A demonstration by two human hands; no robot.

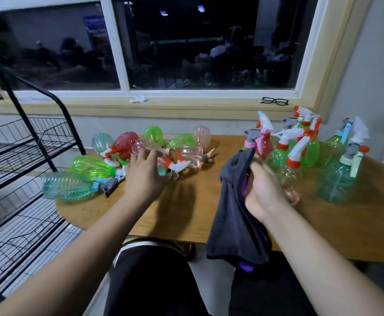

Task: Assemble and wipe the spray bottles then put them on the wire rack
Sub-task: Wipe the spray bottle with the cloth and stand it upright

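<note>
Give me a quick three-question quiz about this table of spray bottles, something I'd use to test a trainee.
1. True or false: the right hand holds a dark grey cloth.
2. Multiple choice: the bottles standing upright are on which side of the table? A) the person's left B) the person's right C) the near edge
3. Fill in: the left hand reaches into the pile of bottles lying on their ____.

Key: 1 true; 2 B; 3 sides. The wire rack beside the table shows no spray bottles on the shelves in view.
</note>
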